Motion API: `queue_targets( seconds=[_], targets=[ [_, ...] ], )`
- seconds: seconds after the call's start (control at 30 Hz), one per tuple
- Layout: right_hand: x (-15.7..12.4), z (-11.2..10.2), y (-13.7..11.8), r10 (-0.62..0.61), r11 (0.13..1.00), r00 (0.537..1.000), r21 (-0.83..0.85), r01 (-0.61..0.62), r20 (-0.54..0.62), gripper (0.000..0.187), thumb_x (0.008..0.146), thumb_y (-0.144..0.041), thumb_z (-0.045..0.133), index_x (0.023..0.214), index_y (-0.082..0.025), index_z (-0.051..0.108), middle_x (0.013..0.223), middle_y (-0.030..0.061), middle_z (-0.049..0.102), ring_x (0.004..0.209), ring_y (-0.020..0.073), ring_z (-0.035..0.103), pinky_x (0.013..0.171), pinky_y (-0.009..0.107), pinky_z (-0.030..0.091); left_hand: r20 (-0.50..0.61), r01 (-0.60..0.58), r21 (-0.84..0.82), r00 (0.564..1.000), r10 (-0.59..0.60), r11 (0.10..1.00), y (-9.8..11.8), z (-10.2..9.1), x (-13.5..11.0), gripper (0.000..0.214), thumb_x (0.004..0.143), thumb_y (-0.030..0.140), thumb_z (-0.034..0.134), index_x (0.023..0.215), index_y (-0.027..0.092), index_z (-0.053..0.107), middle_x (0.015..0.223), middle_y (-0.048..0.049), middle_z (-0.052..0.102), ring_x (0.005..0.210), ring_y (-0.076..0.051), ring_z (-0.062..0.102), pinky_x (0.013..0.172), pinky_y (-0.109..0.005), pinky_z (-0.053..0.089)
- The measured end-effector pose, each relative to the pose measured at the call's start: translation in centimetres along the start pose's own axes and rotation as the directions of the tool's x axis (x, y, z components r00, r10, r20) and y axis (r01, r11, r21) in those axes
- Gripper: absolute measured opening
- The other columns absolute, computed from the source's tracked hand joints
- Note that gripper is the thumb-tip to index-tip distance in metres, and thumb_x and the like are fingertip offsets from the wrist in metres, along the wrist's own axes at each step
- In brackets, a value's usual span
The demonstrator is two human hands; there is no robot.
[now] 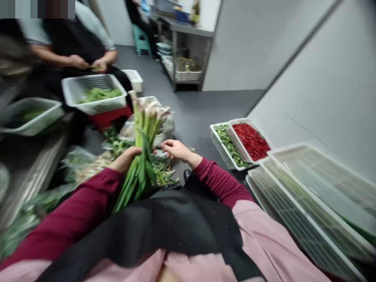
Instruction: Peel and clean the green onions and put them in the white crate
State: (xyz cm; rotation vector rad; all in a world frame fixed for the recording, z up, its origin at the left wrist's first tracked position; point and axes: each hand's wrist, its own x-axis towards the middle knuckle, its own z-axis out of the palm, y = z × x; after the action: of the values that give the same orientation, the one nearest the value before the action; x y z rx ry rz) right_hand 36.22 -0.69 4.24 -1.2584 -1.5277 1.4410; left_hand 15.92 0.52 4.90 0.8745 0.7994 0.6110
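In our left hand [131, 153] we hold the bunch of green stalks [143, 141], fingers closed around it. Our right hand [176, 150] is just beside it, its fingers bent (whether they pinch something, we cannot tell). Red peppers [251, 141] lie in a basket [236, 138] to our right.

Maroon forearm sleeves [73, 211]; pale pink top [264, 239]; black apron [170, 223], few light specks; dark shoe [187, 175].

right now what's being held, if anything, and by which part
The left hand holds a leafy green bunch around its middle; whether the right hand holds anything cannot be told.
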Motion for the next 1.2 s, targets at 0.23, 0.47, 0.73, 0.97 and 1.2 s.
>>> queue_targets(
  seconds=[0.23,0.47,0.73,0.97,1.2],
  targets=[
    [4.4,9.2,-3.0,0.061,0.995,0.998,0.075,-0.058,-0.035,0.039,0.066,-0.050,0.071,0.073,-0.017,0.051,0.058,-0.0051,0.051,0.043,0.0052,0.045,0.037,0.017,0.034,-0.082,-0.173,-0.114,0.983,0.164,0.978,-1.5,-6.8,-2.2,0.049,0.061,0.023,0.066,0.107,0.005,0.067,0.077,-0.0119,0.073,0.061,-0.023,0.066,0.060,-0.032,0.051],
    [7.8,11.7,-2.5,0.022,0.998,0.997,0.061,-0.018,-0.068,0.026,0.068,-0.036,0.070,0.076,-0.017,0.055,0.057,-0.0046,0.054,0.045,0.0057,0.046,0.042,0.018,0.033,0.309,0.045,-0.447,0.945,0.106,0.894,-4.1,-12.1,-3.1,0.058,0.066,0.035,0.056,0.117,0.007,0.061,0.094,-0.0155,0.073,0.093,-0.034,0.067,0.085,-0.046,0.050],
    [9.2,11.8,-1.5,0.100,0.979,0.991,0.189,-0.081,-0.090,0.027,0.061,-0.033,0.073,0.069,-0.017,0.053,0.054,-0.0072,0.046,0.044,0.0038,0.036,0.041,0.017,0.030,0.154,0.032,-0.535,0.986,0.059,0.844,-3.5,-14.2,-3.6,0.053,0.066,0.027,0.055,0.113,0.004,0.064,0.085,-0.0147,0.074,0.085,-0.032,0.069,0.079,-0.043,0.054],
    [8.8,12.0,-1.3,0.120,0.945,0.992,0.311,-0.099,-0.049,0.038,0.058,-0.031,0.074,0.085,-0.020,0.051,0.069,-0.0053,0.057,0.051,0.0061,0.049,0.044,0.018,0.037,0.045,-0.037,-0.562,0.996,0.075,0.826,-3.6,-13.8,-4.0,0.053,0.065,0.025,0.056,0.113,0.005,0.064,0.091,-0.0142,0.074,0.087,-0.031,0.069,0.082,-0.042,0.054],
    [8.3,13.5,-2.0,0.120,0.976,0.990,0.191,-0.103,-0.077,0.039,0.061,-0.031,0.076,0.083,-0.022,0.045,0.055,-0.0091,0.051,0.041,0.0070,0.046,0.038,0.018,0.030,0.159,0.037,-0.556,0.985,0.062,0.830,-3.8,-13.0,-4.7,0.055,0.064,0.024,0.058,0.115,0.004,0.062,0.090,-0.0156,0.074,0.086,-0.033,0.069,0.083,-0.046,0.053]
  ],
)
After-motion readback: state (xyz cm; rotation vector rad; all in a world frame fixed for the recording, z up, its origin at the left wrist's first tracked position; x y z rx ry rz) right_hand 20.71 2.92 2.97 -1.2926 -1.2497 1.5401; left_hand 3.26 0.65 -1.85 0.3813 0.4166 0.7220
